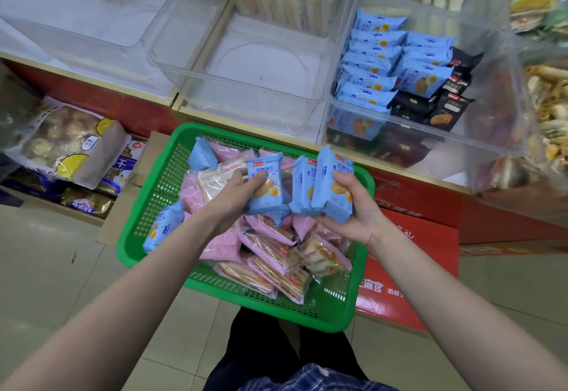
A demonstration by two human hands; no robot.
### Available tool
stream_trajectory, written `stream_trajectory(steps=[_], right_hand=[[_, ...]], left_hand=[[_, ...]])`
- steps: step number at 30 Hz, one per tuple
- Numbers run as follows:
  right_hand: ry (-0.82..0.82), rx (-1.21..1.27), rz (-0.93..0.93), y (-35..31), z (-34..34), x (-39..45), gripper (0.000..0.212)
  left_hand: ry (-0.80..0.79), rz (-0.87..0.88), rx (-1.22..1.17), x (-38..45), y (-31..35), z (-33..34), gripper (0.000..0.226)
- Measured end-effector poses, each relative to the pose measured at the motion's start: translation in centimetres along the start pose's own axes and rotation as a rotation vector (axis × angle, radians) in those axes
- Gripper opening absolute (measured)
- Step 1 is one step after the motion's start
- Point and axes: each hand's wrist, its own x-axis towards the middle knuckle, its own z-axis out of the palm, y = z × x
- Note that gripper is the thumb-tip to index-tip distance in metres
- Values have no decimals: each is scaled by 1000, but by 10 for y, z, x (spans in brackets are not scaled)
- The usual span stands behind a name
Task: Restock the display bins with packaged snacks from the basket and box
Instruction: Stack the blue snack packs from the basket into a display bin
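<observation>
While both hands hover over the green basket (144,206) on the floor, each is gathering blue packs for the shelf. From the head camera, the left hand (236,193) pinches one blue pack (266,184) upright between thumb and fingers. The right hand (356,206) is curled round two more (325,184), held side by side, probably so several can go up in one trip. Pink packs (270,249) fill the basket's near half, and loose blue ones lie at its left edge (161,226) and far-left corner (201,153).

On the shelf beyond the basket's far rim, the right bin (430,141) already holds rows of the same blue packs along its left side, black packs beside them; that is the likely target. Its near wall is tall, so the packs must lift over the rim. The middle bin (246,95) is bare. A red box (412,237) sits against the basket's right edge, leaving the straight path upward free.
</observation>
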Motion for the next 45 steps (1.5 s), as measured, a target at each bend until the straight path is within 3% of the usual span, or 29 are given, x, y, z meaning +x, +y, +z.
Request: stream_trajectory(steps=[3, 7, 12, 16, 19, 21, 24, 27, 29, 31, 34, 41, 43, 45], right_hand=[[-54, -8, -39, -10, 4, -9, 68], [-107, -108, -53, -29, 8, -28, 85], [-162, -219, -234, -84, 9, -73, 67], [-214, -324, -412, -132, 21, -90, 58], [-101, -520, -580, -179, 16, -92, 48], [44, -708, -613, -208, 11, -88, 49], [297, -1283, -468, -237, 8, -73, 79], [478, -2160, -62, -240, 11, -45, 93], [483, -2396, 44, -236, 9, -24, 98], [488, -2521, 22, -234, 5, -7, 95], [532, -2606, -24, -226, -2, 3, 104], [554, -2486, -58, -223, -12, 10, 122], [540, -2481, -37, -225, -9, 8, 123], [558, -2430, -26, -225, -2, 2, 124]], left_hand=[[-107, 102, 190, -4, 17, 11, 23], [-231, 268, 267, -12, 49, 40, 27], [-386, 390, 223, -15, 94, 80, 33], [-248, 551, 267, 5, 136, 121, 41], [-14, 770, 735, 30, 161, 143, 39], [24, 768, 1116, 51, 165, 151, 42], [-122, 660, 1416, 76, 160, 162, 40], [-151, 552, 1551, 89, 163, 164, 51], [-138, 498, 1602, 92, 165, 164, 57], [-133, 440, 1638, 93, 167, 164, 59], [-114, 391, 1642, 93, 169, 167, 60], [-92, 447, 1674, 96, 165, 168, 53], [-81, 501, 1581, 91, 165, 166, 48], [-11, 665, 1402, 82, 161, 158, 43]])
